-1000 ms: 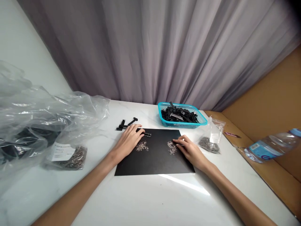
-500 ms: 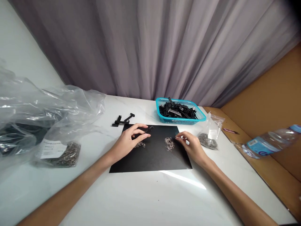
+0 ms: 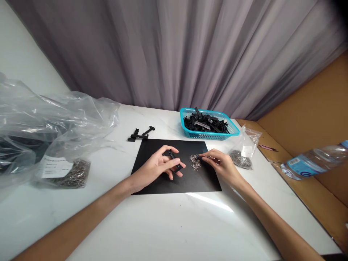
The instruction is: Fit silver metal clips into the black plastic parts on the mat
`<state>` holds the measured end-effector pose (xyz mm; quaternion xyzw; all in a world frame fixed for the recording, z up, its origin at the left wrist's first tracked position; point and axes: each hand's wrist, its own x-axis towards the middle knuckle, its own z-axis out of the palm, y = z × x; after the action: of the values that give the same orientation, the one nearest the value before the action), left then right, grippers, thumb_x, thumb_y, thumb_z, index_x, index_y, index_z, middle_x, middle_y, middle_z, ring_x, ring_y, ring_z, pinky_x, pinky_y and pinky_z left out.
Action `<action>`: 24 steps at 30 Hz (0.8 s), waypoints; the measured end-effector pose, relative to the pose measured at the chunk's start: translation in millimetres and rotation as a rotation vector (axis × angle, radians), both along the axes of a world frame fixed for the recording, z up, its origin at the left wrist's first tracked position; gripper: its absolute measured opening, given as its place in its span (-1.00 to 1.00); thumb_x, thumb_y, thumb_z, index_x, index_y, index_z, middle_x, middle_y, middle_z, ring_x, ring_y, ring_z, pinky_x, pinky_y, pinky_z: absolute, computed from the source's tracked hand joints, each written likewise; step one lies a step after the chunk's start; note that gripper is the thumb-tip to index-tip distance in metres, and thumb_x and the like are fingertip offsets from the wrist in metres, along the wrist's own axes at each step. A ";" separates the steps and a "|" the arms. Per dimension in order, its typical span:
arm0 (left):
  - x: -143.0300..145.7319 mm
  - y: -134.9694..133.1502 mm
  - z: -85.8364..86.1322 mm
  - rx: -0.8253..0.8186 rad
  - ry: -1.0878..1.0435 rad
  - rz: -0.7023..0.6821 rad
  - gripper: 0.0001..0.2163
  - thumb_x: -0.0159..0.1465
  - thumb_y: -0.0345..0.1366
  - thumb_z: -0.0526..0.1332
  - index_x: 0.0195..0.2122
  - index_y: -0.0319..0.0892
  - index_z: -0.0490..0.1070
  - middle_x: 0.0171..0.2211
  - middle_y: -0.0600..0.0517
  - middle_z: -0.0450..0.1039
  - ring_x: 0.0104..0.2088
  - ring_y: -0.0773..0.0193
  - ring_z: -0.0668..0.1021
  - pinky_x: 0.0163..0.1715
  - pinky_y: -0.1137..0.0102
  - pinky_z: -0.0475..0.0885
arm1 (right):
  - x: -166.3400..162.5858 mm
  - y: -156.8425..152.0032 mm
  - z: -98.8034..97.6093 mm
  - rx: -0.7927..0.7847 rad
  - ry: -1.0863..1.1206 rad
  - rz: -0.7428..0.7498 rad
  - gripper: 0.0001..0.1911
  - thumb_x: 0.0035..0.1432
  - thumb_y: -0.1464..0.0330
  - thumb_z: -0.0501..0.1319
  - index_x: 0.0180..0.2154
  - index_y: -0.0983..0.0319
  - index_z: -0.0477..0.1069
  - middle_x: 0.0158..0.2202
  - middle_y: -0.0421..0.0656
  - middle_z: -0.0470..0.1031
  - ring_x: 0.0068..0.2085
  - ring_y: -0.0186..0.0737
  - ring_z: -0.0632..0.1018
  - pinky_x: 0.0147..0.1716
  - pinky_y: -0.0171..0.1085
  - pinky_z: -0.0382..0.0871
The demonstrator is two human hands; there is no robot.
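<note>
My left hand (image 3: 159, 165) is closed on a slim black plastic part (image 3: 175, 160), pinched between thumb and fingers above the black mat (image 3: 163, 186). My right hand (image 3: 221, 165) grips a thin pair of tweezers (image 3: 208, 157). Their tip reaches the edge of a pile of small bent metal pieces (image 3: 195, 162) on the mat's right side. Whether the tip holds a piece is too small to tell. Another pile of metal pieces is mostly hidden behind my left hand.
A blue basket (image 3: 209, 135) full of black parts stands at the back. Several black parts (image 3: 140, 136) lie behind the mat. Bags of metal pieces (image 3: 77, 174) sit left and right (image 3: 240, 158), beside large clear plastic (image 3: 59, 119). A water bottle (image 3: 312, 161) is far right.
My left hand has turned and tilted the black part into view, moving slightly right and down. My right hand has brought the tweezers' tip to the right pile. The view has shifted a little.
</note>
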<state>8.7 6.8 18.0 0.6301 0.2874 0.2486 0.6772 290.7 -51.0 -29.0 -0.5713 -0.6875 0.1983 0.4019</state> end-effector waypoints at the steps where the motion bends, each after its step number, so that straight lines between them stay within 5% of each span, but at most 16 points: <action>1: 0.5 -0.2 -0.9 -0.008 -0.004 0.009 -0.64 0.42 -0.01 0.23 0.08 -0.10 0.25 -0.09 -0.14 0.64 -0.22 0.11 0.72 -0.37 0.36 0.51 | 0.3 0.3 0.4 -0.001 -0.018 0.013 -0.68 0.41 0.12 0.18 -0.13 0.14 0.63 -0.16 -0.06 0.60 -0.22 -0.09 0.58 -0.26 -0.17 0.41; 6: 1.9 -0.3 -2.0 -0.049 -0.057 0.052 -0.61 0.48 0.11 0.03 0.08 -0.06 0.33 -0.04 -0.11 0.61 -0.09 0.07 0.70 -0.18 0.26 0.56 | 4.0 0.7 0.1 -0.053 -0.006 -0.052 -0.67 0.33 0.10 0.28 -0.03 0.16 0.58 -0.23 -0.12 0.60 -0.39 -0.20 0.46 -0.35 -0.21 0.36; 10: 1.8 0.0 -0.6 -0.055 -0.092 0.054 -0.74 0.44 -0.01 0.19 -0.07 -0.09 0.40 0.07 -0.07 0.56 0.03 0.06 0.64 0.02 0.20 0.54 | 4.7 0.0 -1.6 -0.040 0.083 -0.086 -0.67 0.23 0.05 0.36 -0.27 0.19 0.57 -0.35 -0.17 0.58 -0.46 -0.26 0.36 -0.41 -0.24 0.26; 15: 2.5 -2.8 -0.8 0.001 -0.060 0.070 -0.74 0.30 -0.05 0.36 -0.18 -0.10 0.44 0.02 -0.03 0.56 0.07 0.06 0.60 0.28 0.04 0.38 | -0.8 -0.5 0.6 -0.039 0.171 -0.053 -0.66 0.21 0.03 0.38 -0.26 0.18 0.64 -0.28 -0.11 0.66 -0.38 -0.19 0.49 -0.37 -0.22 0.33; 24: 5.4 -3.7 -18.9 0.109 -0.013 0.060 -0.54 0.12 -0.20 0.54 -0.02 -0.05 0.41 0.12 -0.05 0.48 0.14 0.03 0.58 0.23 0.05 0.48 | -9.7 -2.5 8.8 -0.104 0.307 -0.009 -0.67 0.14 0.06 0.42 -0.23 0.18 0.66 -0.27 -0.09 0.69 -0.33 -0.14 0.60 -0.34 -0.18 0.48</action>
<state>14.1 3.1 -0.9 0.6555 0.2875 0.2882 0.6361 281.0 -53.4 -20.1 -0.5574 -0.6044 0.3167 0.4730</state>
